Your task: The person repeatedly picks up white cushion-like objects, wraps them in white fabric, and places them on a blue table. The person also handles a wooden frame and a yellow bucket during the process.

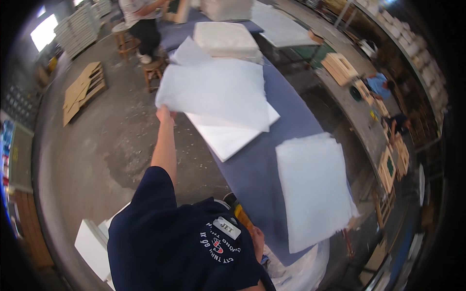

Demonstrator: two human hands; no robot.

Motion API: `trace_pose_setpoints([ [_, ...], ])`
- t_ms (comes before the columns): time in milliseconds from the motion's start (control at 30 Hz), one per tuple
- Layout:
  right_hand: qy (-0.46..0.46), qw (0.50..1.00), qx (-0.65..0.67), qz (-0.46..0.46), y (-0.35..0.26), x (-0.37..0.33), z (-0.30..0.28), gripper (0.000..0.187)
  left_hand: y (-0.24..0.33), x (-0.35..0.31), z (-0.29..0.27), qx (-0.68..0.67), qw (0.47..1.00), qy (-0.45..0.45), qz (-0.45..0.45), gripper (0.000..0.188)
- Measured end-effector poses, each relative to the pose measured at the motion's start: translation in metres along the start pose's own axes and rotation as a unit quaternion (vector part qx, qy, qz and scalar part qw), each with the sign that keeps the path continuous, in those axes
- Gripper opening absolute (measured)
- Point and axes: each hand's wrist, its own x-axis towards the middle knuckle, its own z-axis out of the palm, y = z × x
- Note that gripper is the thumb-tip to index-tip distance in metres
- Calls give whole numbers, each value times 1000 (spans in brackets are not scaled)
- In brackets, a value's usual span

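Note:
With my left arm stretched forward, my left hand is closed on the near left corner of a thin white padding sheet. The sheet lies slanted across a flat white foam slab on the blue-covered table. My right hand hangs low by my body at the table's near edge. Beside it shows a yellow object, partly hidden by my shirt; the fingers are mostly out of sight, so their hold is unclear. A stack of white padding sheets rests on the table's right side.
A thick white stack stands at the table's far end, where a person is next to wooden stools. Cardboard pieces lie on the left floor. Two people sit at a workbench on the right. Plastic wrap hangs below the table.

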Motion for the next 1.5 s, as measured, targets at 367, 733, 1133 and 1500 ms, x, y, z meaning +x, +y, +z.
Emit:
trace_pose_setpoints([
  [367, 68, 997, 41, 14, 16, -17, 44, 37, -61, -89, -203, 289, 930, -75, -215, 59],
  [733, -43, 992, -68, 99, -29, 27, 103, 34, -88, -38, -160, 530, 804, -240, -127, 91],
  [1133, 93, 949, -165, -250, -360, 230, 208, 30, -48, 93, -83, 553, 785, -234, -154, 132],
  [1500, 223, 898, -247, -287, -412, 317, 265, 71, 10, 123, -58, 393, 834, -250, -296, 91],
])
